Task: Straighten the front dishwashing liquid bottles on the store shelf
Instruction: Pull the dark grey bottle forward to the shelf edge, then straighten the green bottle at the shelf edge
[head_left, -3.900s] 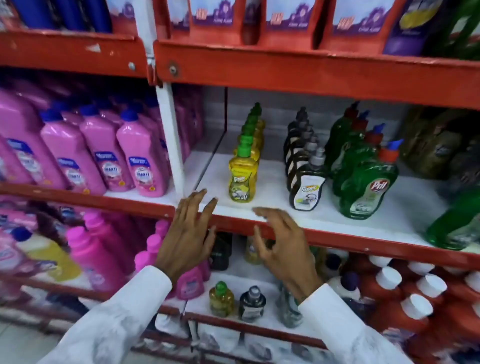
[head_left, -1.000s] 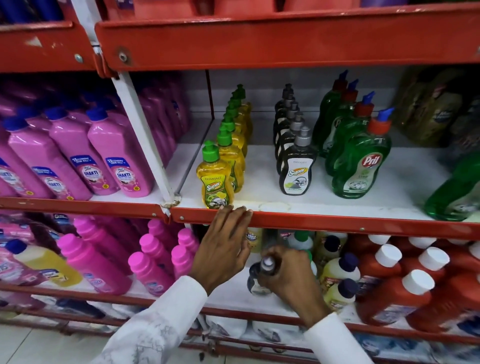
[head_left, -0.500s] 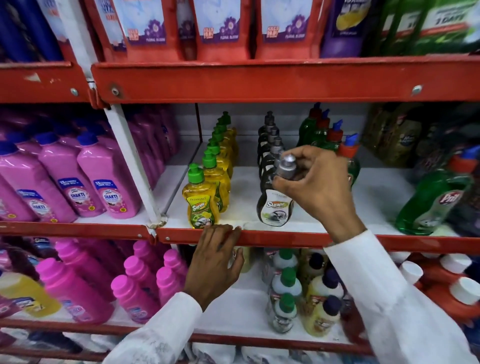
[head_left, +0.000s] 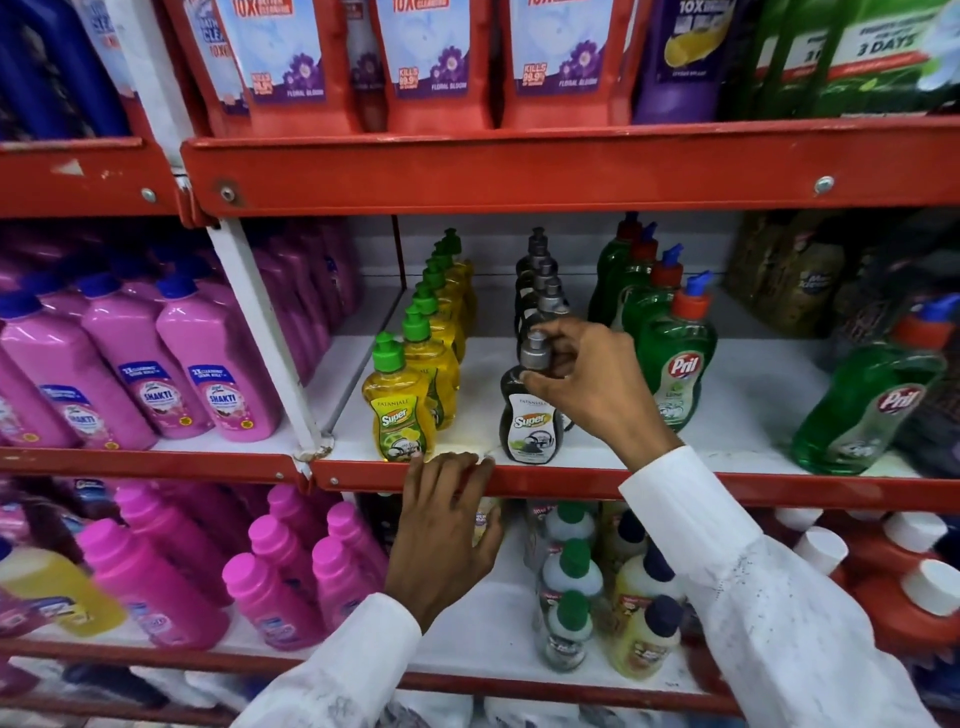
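Pinching grey cap, right hand (head_left: 592, 384) holds dark plastic dish-soap bottle (head_left: 530, 423) upright, label forward; left hand (head_left: 447, 535) open, fingers on red shelf edge (head_left: 571, 480).

On the middle shelf (head_left: 623, 483) three rows of bottles run front to back, one row at left, one in the middle, one at right. The right hand (head_left: 587, 379) holds the middle row's front bottle (head_left: 531, 421) by its cap; the left hand (head_left: 447, 535) rests on the shelf's front edge

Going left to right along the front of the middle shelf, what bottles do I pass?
Pink Shakti bottles → yellow Super bottle, above the left hand → black Super bottle, cap pinched by the right hand → upright green Pril bottle → leaning green Pril bottle.
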